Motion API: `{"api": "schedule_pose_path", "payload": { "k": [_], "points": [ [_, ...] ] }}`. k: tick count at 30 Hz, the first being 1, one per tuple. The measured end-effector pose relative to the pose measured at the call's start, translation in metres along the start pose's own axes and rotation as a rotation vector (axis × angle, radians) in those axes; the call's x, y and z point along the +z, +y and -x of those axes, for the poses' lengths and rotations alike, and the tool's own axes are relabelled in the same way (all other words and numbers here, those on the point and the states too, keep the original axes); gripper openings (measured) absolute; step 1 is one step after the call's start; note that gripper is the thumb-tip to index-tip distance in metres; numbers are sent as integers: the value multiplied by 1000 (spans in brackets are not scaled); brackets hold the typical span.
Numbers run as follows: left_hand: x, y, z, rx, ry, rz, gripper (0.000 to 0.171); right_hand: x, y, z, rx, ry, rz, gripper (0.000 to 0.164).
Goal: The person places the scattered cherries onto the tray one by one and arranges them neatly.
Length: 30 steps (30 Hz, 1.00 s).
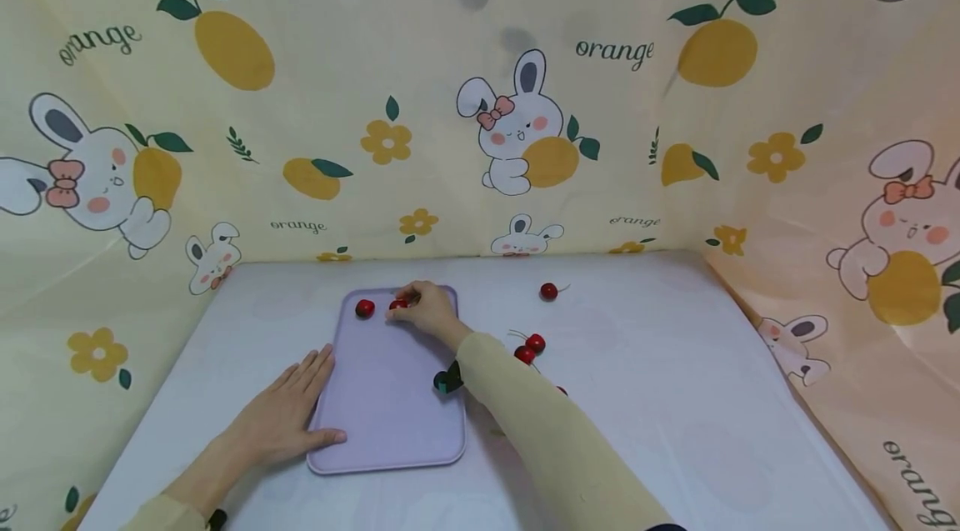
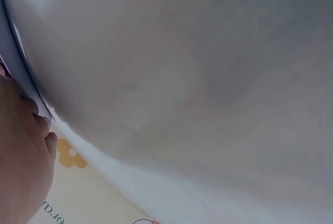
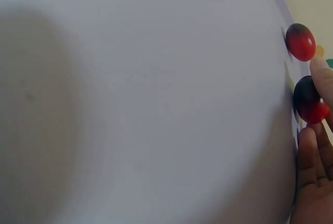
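A pale purple tray (image 1: 390, 398) lies on the table, and my left hand (image 1: 281, 414) rests along its left rim with fingers straight and the thumb over the edge. At the tray's far end, my right hand (image 1: 429, 313) pinches a red cherry (image 1: 398, 306) between thumb and fingers. Another cherry (image 1: 365, 309) sits just left of it, in the far left corner. In the right wrist view the pinched cherry (image 3: 311, 101) shows dark on one side, beside the other cherry (image 3: 300, 42). The left wrist view catches part of my left hand (image 2: 26, 151) against the tray edge.
Right of the tray, a cherry with a stem (image 1: 549, 292) lies near the back. Closer in are two more cherries (image 1: 535, 343), and another cherry (image 1: 562, 390) is partly hidden by my right sleeve (image 1: 547, 423). A patterned cloth (image 1: 420, 97) rises behind the table.
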State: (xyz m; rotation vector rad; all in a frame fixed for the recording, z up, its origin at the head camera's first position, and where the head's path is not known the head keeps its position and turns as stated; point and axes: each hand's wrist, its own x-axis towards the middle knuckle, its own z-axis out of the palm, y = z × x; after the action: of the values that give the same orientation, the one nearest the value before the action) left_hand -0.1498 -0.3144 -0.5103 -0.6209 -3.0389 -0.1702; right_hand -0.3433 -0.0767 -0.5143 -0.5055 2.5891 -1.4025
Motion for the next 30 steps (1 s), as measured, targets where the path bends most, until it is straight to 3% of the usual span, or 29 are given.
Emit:
{"api": "schedule_pose_path", "payload": {
  "k": [17, 30],
  "points": [
    [7, 4, 1, 30, 47, 10, 116, -20, -9, 10, -13, -38, -68, 40],
    [3, 0, -2, -11, -35, 17, 119, -77, -33, 20, -136, -9, 2, 35]
  ]
}}
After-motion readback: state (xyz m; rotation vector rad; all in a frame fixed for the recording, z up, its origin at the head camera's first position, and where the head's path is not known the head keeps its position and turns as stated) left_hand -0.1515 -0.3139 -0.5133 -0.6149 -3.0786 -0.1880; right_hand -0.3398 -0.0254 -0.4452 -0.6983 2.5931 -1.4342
